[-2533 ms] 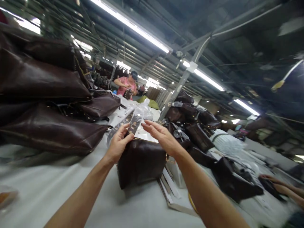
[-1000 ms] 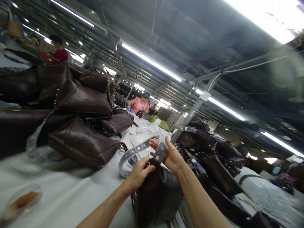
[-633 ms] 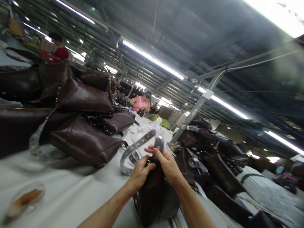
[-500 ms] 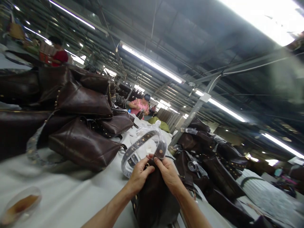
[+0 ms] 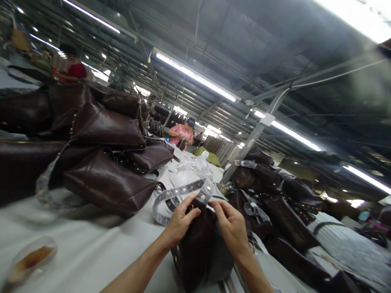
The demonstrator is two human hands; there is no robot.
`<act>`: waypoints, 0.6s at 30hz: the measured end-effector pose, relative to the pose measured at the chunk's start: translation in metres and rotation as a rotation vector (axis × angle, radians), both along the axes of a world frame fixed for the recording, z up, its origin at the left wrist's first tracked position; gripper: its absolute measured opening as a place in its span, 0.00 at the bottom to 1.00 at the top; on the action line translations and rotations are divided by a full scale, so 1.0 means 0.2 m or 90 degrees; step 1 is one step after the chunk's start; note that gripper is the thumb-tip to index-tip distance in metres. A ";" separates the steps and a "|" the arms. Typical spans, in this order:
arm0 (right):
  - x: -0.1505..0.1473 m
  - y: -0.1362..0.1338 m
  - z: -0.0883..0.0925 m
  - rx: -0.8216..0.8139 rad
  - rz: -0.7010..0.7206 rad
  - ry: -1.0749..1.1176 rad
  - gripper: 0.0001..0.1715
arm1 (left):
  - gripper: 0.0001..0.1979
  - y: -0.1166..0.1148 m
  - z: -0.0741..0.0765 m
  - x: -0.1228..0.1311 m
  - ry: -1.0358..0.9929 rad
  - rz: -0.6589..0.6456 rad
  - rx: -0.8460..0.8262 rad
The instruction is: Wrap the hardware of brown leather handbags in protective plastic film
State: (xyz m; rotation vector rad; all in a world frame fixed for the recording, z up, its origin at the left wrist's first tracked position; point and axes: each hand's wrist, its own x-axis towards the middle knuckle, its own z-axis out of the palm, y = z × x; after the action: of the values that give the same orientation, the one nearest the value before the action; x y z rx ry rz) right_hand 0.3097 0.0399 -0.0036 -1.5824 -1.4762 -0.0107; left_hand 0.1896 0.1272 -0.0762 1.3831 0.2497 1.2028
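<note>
1. Pinching the plastic-wrapped studded strap [image 5: 183,190] where it meets the top of the dark brown bag [image 5: 198,252]: left hand [image 5: 180,221], fingers closed narrow on it.
2. Right hand [image 5: 233,228] half-curled, fingertips just under the strap's right end. Cannot tell whether it grips.
3. Strap arches up from the bag top, long axis left to right, just beyond both hands. Left hand is nearer.
4. Bag stands on the white table [image 5: 76,252], near centre, between a pile of brown bags [image 5: 106,181] on the left and a second pile [image 5: 275,191] on the right. Bag's mouth hidden, contents unseen.
5. Clear dish [image 5: 30,258], near left, holds something brownish, blurred.
</note>
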 end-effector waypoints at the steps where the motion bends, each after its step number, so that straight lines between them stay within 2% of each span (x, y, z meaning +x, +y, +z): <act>1: 0.00 -0.01 -0.01 0.043 -0.024 -0.086 0.18 | 0.22 0.00 0.00 0.00 -0.001 0.001 0.000; 4: -0.01 -0.03 -0.02 0.124 -0.043 -0.321 0.12 | 0.20 -0.01 0.00 0.02 0.001 0.003 -0.005; 8: -0.05 -0.03 0.00 0.175 -0.085 -0.504 0.10 | 0.16 -0.05 0.01 0.01 0.000 0.010 -0.009; 12: -0.08 -0.03 0.02 0.163 -0.093 -0.599 0.12 | 0.14 -0.07 0.03 0.01 -0.001 0.004 -0.007; 18: -0.07 -0.03 0.00 0.091 -0.093 -0.651 0.16 | 0.13 -0.07 0.03 0.01 0.011 0.025 0.013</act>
State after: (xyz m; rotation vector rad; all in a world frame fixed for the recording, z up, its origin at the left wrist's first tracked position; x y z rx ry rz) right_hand 0.2966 0.0342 -0.0033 -1.6248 -2.0215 -1.1242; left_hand 0.1926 0.1134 -0.0710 1.4123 0.2786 1.2286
